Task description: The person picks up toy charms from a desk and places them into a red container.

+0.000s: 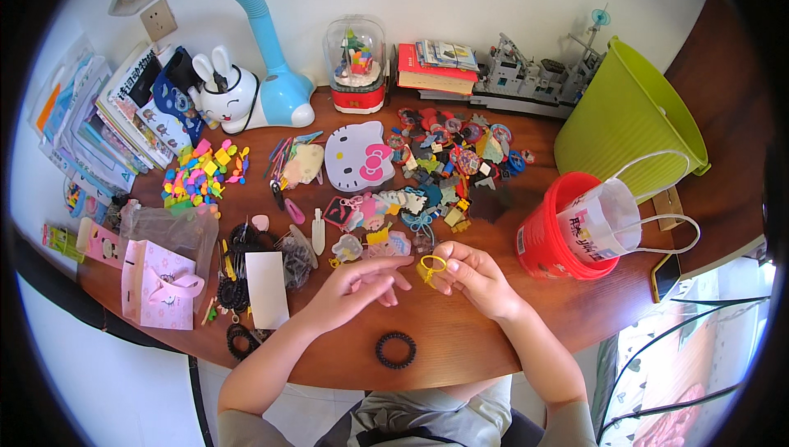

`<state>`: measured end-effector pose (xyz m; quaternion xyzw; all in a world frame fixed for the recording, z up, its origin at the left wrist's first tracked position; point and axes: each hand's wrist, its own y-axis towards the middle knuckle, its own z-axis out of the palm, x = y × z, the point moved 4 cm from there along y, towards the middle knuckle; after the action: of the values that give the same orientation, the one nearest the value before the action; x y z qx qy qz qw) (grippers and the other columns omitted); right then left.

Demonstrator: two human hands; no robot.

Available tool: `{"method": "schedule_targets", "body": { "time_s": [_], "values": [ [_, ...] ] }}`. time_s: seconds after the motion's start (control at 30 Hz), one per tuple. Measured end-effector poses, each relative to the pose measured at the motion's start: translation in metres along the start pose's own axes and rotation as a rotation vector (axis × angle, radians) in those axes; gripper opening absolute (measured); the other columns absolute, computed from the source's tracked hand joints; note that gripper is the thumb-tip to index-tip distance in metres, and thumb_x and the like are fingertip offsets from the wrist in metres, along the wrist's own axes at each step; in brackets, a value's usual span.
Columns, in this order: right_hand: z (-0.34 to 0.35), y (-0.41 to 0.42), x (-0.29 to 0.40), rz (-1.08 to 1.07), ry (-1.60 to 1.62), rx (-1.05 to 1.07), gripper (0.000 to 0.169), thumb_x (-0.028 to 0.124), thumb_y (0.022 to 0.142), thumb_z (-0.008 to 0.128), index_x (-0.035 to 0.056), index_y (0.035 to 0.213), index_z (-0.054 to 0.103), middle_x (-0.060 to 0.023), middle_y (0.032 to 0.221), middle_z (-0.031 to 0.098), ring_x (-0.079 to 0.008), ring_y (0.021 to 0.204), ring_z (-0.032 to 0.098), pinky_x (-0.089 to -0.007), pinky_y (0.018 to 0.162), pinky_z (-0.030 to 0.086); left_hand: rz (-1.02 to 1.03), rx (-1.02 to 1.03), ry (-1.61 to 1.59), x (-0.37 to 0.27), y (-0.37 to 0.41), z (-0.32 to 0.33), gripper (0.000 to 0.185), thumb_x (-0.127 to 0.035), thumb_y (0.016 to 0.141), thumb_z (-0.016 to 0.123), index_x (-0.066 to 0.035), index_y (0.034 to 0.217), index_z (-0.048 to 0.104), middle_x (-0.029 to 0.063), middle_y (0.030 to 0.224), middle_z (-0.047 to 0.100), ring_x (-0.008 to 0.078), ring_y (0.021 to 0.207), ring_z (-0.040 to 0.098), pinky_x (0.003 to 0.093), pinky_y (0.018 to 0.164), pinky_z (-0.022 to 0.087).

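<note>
Between the thumb and fingers of my right hand (478, 277) is a small yellow ring-shaped item (433, 264), perhaps a hair tie, with a bit hanging below its loop. My left hand (363, 290) hovers just left of it, fingers apart and holding nothing. Below both hands, a black coiled hair tie (396, 350) lies near the desk's front edge. Beyond my fingertips are pale cartoon-shaped pieces (387, 243) and a white cat-face tin (357, 157) with a pink bow. A blank white card (267, 290) rests left of my left forearm.
Loose building bricks and discs (462, 157) are heaped behind the hands. Small colourful toy pieces (203, 173) lie at left, near a pink gift bag (160, 287). A red bucket (536, 237) and a tall green bin (616, 120) stand at right. A blue lamp (280, 92) rises at the back.
</note>
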<state>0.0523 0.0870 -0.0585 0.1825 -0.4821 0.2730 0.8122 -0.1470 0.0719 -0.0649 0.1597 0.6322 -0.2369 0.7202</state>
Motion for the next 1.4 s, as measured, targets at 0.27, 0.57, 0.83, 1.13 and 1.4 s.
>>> {"method": "schedule_targets", "body": {
  "time_s": [0.27, 0.57, 0.83, 1.13, 1.4],
  "values": [
    [0.010, -0.002, 0.007, 0.053, 0.014, 0.018, 0.027, 0.031, 0.100, 0.056, 0.0056, 0.108, 0.053, -0.0026, 0.093, 0.055, -0.0131, 0.083, 0.053, -0.0275, 0.077, 0.045, 0.022, 0.024, 0.070, 0.006, 0.003, 0.018, 0.053, -0.007, 0.091, 0.066, -0.004, 0.140, 0.046, 0.0062, 0.112, 0.063, 0.0116, 0.092, 0.065, 0.0236, 0.079, 0.053],
    [0.011, -0.007, 0.003, -0.006, 0.124, 0.135, 0.033, 0.032, 0.102, 0.052, 0.0040, 0.118, 0.053, -0.0080, 0.098, 0.065, -0.0154, 0.095, 0.061, -0.0320, 0.088, 0.049, 0.058, 0.075, 0.186, 0.022, 0.005, 0.015, 0.021, -0.010, 0.092, 0.066, -0.001, 0.112, 0.067, 0.0035, 0.093, 0.068, 0.0089, 0.084, 0.065, 0.0228, 0.074, 0.053],
    [0.002, -0.029, 0.013, -0.109, 0.105, -0.071, 0.020, 0.026, 0.099, 0.056, 0.0073, 0.105, 0.054, -0.0007, 0.084, 0.053, -0.0176, 0.085, 0.057, -0.0299, 0.081, 0.046, 0.007, 0.032, 0.060, 0.006, 0.000, 0.025, 0.022, -0.016, 0.095, 0.064, 0.003, 0.101, 0.071, 0.0066, 0.092, 0.072, 0.0085, 0.082, 0.064, 0.0232, 0.077, 0.052],
    [0.017, -0.083, 0.055, -0.382, -0.991, -0.276, 0.009, 0.008, 0.090, 0.065, 0.0049, 0.097, 0.060, -0.0037, 0.088, 0.060, -0.0157, 0.074, 0.061, -0.0312, 0.066, 0.050, -0.037, -0.081, 0.041, -0.017, 0.000, 0.075, 0.024, -0.016, 0.095, 0.061, 0.004, 0.103, 0.071, 0.0112, 0.092, 0.073, 0.0098, 0.076, 0.065, 0.0253, 0.073, 0.054],
    [0.036, -0.125, 0.081, -0.685, -1.650, -0.313, 0.021, 0.010, 0.074, 0.075, 0.0109, 0.087, 0.058, -0.0018, 0.079, 0.060, -0.0214, 0.067, 0.062, -0.0330, 0.057, 0.050, -0.113, 0.038, 0.053, -0.020, 0.006, 0.114, 0.025, -0.019, 0.097, 0.060, 0.000, 0.110, 0.071, 0.0082, 0.094, 0.074, 0.0070, 0.074, 0.063, 0.0235, 0.071, 0.054]
  ]
}}
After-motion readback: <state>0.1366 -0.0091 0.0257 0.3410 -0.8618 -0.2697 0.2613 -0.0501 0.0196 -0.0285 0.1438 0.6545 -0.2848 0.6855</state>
